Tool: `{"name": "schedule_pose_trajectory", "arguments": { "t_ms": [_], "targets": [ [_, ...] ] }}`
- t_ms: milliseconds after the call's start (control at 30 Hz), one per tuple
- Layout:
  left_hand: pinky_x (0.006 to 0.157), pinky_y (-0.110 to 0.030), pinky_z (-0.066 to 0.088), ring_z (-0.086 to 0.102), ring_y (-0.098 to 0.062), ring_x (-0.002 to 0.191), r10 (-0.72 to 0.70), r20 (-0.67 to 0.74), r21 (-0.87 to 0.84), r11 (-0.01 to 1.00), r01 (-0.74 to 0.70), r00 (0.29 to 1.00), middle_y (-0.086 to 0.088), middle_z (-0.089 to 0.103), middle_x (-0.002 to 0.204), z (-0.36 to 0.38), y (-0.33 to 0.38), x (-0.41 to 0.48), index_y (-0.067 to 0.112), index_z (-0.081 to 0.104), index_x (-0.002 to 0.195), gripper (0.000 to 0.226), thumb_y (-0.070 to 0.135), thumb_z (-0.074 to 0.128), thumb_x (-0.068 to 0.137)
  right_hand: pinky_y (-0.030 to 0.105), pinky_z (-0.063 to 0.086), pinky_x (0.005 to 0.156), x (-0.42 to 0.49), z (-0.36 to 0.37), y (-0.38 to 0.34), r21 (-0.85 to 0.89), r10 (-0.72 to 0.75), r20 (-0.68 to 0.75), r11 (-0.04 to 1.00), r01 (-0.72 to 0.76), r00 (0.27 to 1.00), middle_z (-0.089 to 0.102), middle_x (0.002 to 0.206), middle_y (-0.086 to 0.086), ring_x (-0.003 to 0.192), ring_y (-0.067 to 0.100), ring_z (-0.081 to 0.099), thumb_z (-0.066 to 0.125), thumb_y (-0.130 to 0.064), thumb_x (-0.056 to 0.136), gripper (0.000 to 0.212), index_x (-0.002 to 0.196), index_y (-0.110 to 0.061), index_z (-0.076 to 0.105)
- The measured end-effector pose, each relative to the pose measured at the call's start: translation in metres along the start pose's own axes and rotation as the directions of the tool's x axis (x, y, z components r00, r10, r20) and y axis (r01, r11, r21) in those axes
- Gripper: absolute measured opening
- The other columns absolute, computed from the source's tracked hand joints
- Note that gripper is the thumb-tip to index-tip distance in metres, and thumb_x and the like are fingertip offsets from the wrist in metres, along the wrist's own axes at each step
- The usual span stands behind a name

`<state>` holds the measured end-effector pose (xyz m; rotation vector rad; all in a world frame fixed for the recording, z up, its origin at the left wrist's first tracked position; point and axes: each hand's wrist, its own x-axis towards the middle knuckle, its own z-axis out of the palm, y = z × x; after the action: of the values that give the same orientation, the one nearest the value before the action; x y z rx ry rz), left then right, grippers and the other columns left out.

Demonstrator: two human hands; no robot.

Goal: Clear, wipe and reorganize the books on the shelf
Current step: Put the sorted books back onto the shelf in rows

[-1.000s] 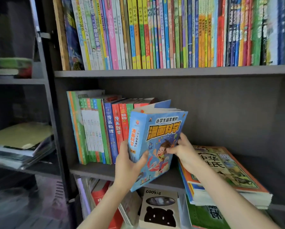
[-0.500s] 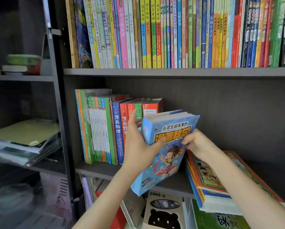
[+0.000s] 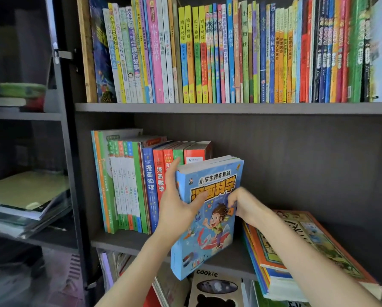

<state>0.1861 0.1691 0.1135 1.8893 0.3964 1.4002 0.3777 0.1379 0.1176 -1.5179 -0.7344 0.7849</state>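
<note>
A thick blue comic book (image 3: 210, 218) stands tilted at the front of the middle shelf (image 3: 128, 242), its lower corner hanging past the shelf's front edge. My left hand (image 3: 176, 204) grips its spine side, thumb across the cover and fingers behind. My right hand (image 3: 243, 204) pinches the cover's right edge. Just left of the book stands a row of upright books (image 3: 141, 185) with green, blue and red spines. A flat stack of large picture books (image 3: 300, 251) lies to the right on the same shelf.
The top shelf (image 3: 230, 107) is packed with upright colourful books (image 3: 230, 54). Below the middle shelf a "cookie" board book (image 3: 216, 289) and other books show. At the left, a dark cabinet holds flat stacks of papers (image 3: 26, 200). Bare shelf back (image 3: 307, 162) lies behind the stack.
The blue book has moved up and back toward the upright row and stands more nearly upright. Both hands went with it; the camera has drawn closer.
</note>
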Motion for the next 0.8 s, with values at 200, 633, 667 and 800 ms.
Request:
{"name": "schedule_pose_trajectory", "arguments": {
  "t_ms": [200,633,667,800],
  "targets": [
    [0.066,-0.018,0.056,0.067,0.000,0.084,-0.238,-0.116,-0.021,0.971,0.237,0.964,0.016,0.069,0.099,0.006,-0.024,-0.020,0.028,0.048,0.113,0.048,0.024,0.078,0.077,0.037,0.048,0.087,-0.002,0.009,0.001,-0.187,0.035,-0.115,0.981,-0.057,0.993,0.058,0.113,0.014,0.105,0.028,0.056,0.055,0.006,0.067,0.043,0.108,-0.008,0.053],
    [0.054,-0.010,0.035,0.064,-0.010,0.091,-0.262,0.142,0.603,0.787,0.126,0.955,0.006,0.068,0.102,0.015,-0.058,-0.068,0.019,0.050,0.124,0.050,0.039,0.066,0.081,0.040,0.050,0.095,-0.110,0.068,0.037,-0.751,-0.425,-0.023,0.605,0.265,0.905,0.043,0.144,0.003,0.123,0.022,0.053,0.054,-0.073,0.076,0.116,0.150,-0.016,-0.015],
    [0.051,-0.014,0.032,0.064,-0.013,0.092,-0.238,0.141,0.660,0.746,0.088,0.961,0.004,0.068,0.104,0.024,-0.057,-0.067,0.018,0.047,0.125,0.047,0.039,0.061,0.085,0.038,0.051,0.093,-0.105,0.068,0.040,-0.745,-0.436,-0.072,0.621,0.242,0.897,0.041,0.145,0.005,0.122,0.023,0.053,0.057,-0.071,0.075,0.118,0.149,-0.015,-0.017],
    [0.038,-0.016,0.002,0.053,-0.012,0.043,-0.119,0.077,0.791,0.612,0.013,0.990,0.002,0.063,0.059,0.054,-0.061,-0.059,0.012,0.062,0.097,0.044,0.036,0.074,0.063,0.036,0.054,0.085,-0.080,0.057,0.046,-0.645,-0.436,-0.225,0.737,0.202,0.871,0.047,0.138,0.008,0.113,0.026,0.058,0.070,-0.051,0.077,0.115,0.150,-0.014,-0.009]
  ]
}}
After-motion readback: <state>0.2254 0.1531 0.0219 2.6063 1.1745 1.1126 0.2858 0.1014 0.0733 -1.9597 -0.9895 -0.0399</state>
